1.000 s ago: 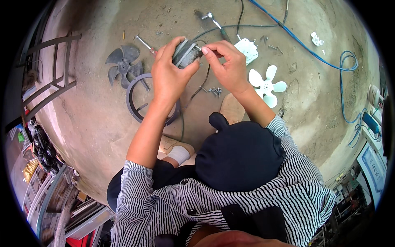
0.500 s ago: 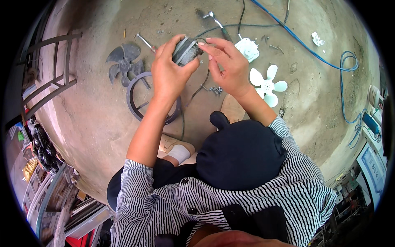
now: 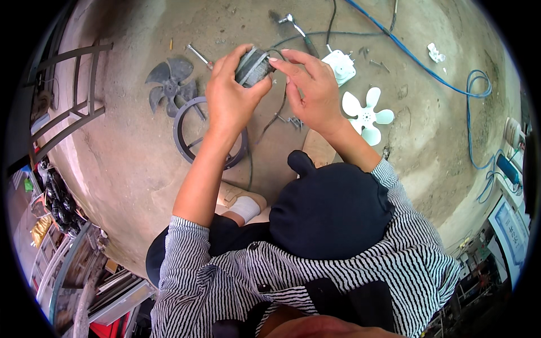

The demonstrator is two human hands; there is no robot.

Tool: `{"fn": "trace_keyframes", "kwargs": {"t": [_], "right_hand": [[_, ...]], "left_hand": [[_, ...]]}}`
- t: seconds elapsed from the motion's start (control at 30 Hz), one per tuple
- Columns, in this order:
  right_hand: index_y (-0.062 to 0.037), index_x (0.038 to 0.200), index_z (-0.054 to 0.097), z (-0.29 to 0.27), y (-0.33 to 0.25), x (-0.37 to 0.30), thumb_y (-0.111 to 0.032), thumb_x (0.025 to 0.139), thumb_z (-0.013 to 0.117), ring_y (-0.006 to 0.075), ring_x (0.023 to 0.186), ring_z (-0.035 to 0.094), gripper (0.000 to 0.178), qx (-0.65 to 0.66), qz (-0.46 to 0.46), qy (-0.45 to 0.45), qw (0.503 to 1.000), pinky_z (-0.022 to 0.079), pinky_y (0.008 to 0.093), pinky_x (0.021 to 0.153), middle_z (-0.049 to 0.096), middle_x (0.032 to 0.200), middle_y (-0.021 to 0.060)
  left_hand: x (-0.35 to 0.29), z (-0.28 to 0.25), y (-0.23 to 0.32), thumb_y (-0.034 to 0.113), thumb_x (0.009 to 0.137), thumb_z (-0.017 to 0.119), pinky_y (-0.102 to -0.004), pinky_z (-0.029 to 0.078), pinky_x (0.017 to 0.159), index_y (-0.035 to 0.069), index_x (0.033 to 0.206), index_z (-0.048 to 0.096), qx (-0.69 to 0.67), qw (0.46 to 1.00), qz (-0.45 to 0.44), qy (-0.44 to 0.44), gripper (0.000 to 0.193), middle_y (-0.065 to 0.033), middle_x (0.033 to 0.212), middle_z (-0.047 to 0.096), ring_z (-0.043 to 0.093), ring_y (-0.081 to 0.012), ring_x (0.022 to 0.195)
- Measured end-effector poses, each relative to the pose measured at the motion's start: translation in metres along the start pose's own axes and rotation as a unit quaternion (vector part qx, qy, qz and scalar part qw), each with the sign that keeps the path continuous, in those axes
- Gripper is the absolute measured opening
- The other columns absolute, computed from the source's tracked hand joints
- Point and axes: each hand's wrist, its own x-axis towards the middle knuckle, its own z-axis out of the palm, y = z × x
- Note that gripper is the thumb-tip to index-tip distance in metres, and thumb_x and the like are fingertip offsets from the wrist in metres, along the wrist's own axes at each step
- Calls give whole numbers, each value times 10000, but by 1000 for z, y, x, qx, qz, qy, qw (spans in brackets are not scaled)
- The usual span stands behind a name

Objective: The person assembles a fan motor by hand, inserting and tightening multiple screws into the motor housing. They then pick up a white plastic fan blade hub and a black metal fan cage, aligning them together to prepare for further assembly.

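A worn grey motor [image 3: 253,69] with a cylindrical body is gripped in my left hand [image 3: 228,101], thumb on the near side and fingers over the far side. My right hand [image 3: 316,93] is at the motor's right end, its index fingertip touching there; the thumb stays apart from that finger. A dark cable hangs below the hands. To the left lie a dark grey fan blade [image 3: 170,87] and a grey ring frame [image 3: 178,135], partly behind my left forearm. Right of my right hand are a white motor [image 3: 340,66] and a white five-bladed fan [image 3: 367,116].
Beyond my hands lie a ratchet wrench [image 3: 295,26] and a slim screwdriver-like tool [image 3: 198,56]. Several small bolts [image 3: 295,121] are on the floor between my arms. A blue cable [image 3: 411,53] runs along the right. A metal frame [image 3: 76,84] stands at left.
Both hands have shifted very slightly up and left with the grey motor. My left hand keeps its grip; the right index finger stays at the motor's end.
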Motion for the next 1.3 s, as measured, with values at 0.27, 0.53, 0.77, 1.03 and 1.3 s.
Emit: {"fn": "trace_keyframes", "kwargs": {"t": [0.27,0.53,0.77,1.03,1.3], "right_hand": [[-201,1273,676,-4,-2,1,6,768,627,297,1118,585,548,-79,-27,-38,996,431,456,946,593,1308,82],[-177,1286,666,-1,12,-9,-2,774,622,332,1170,553,543,-132,3,-46,990,407,492,1019,580,1324,102],[-158,1334,623,-5,11,-8,-14,791,625,345,1184,549,561,-79,-7,-73,994,404,514,1023,583,1319,123],[-170,1290,660,-4,15,-8,-15,796,636,325,1177,564,519,-129,14,-40,991,410,491,1011,592,1339,91],[-166,1270,676,0,11,-5,-9,782,635,326,1161,567,514,-82,20,-45,995,428,449,994,590,1330,104]], "left_hand": [[0,0,-2,187,694,806,-393,522,909,98,1237,652,6,1000,3,-2,571,-138,1149,668,646,-314,1060],[1,3,-1,185,690,810,-397,525,901,98,1228,655,7,1000,11,-3,567,-136,1144,671,651,-314,1044],[0,5,-3,171,684,814,-397,526,904,92,1216,664,3,1000,16,-7,558,-136,1145,675,654,-312,1040],[1,4,0,190,710,819,-382,519,925,83,1250,651,9,1000,7,-22,575,-141,1163,680,660,-294,1058],[1,4,1,198,726,819,-368,513,936,72,1262,648,7,1000,-6,-18,577,-145,1175,677,659,-278,1080]]}}
